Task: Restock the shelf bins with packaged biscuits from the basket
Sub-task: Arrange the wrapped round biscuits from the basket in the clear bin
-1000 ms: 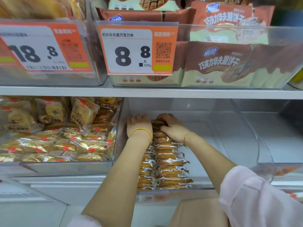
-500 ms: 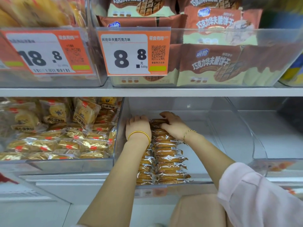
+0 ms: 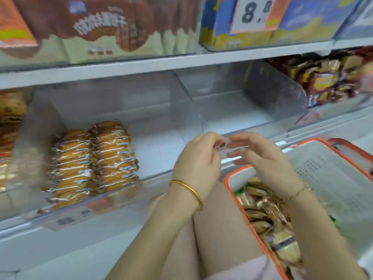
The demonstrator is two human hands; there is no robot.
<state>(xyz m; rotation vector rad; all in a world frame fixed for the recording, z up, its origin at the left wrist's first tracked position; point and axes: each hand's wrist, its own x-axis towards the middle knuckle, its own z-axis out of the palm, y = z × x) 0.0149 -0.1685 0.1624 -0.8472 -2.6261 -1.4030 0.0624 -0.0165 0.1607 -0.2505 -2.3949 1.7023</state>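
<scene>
Supermarket shelving (image 3: 141, 65) of pale grey metal runs across the view, with clear plastic bins on each tier. At 9 o'clock from the hands, packaged biscuits (image 3: 94, 158) stand on edge in 2 neat rows inside the clear bin (image 3: 121, 102), filling its left part. Their see-through wrappers show golden rounds and no legible print. On that bin's front lip a blurred price label (image 3: 66, 220) shows an 8 and little else. More wrapped biscuits (image 3: 268, 219) lie loose in the basket (image 3: 333, 178), white with an orange rim, at 4 o'clock from the hands.

Both hands hover close together in front of the bin's front edge, the right one over the basket's corner. The left hand (image 3: 198, 158), with a gold bangle (image 3: 187, 188) on its wrist, has its fingers curled toward the thumb. A small dark blur sits at its fingertips, and whether it pinches anything cannot be told. The right hand (image 3: 262, 158), with a thin bracelet (image 3: 296, 194) on its wrist, stretches loose fingers toward the left hand and holds nothing.

At 12 o'clock a white-and-orange price tag (image 3: 254, 13) reads 8.8, in front of blue-and-yellow packs (image 3: 302, 23). At 11 o'clock brown-and-cream wafer packs (image 3: 101, 27) carry white Chinese characters too blurred to read. At 2 o'clock dark brown packets (image 3: 327, 81) with yellow patches fill another bin.
</scene>
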